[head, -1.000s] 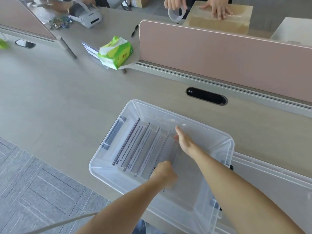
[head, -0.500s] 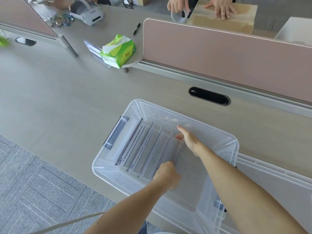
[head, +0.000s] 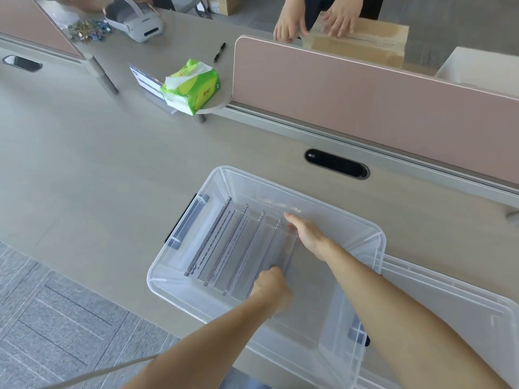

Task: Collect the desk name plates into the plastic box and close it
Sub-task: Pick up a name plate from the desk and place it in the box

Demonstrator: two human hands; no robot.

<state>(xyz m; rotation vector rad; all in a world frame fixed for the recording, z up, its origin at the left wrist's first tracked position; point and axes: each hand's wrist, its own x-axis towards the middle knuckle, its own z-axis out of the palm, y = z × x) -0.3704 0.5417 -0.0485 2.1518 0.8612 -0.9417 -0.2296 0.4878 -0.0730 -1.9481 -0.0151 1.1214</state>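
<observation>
name plates (head: 236, 248) in box (head: 376, 242), lid (head: 449, 318) right

Both forearms are bare to the bottom edge of the view, no sleeves, watch or rings showing on the left hand (head: 271, 284) or right hand (head: 307, 234).

The plastic box (head: 373, 248) is clear, with grey-blue latches. The name plates (head: 238, 248) are transparent — each printed with a dark line of text. The desk (head: 98, 164) is pale grey-beige, the divider panel (head: 365, 102) dusty pink, the tissue pack (head: 192, 87) bright green and white, the carpet (head: 56, 318) grey with line patterns.
</observation>
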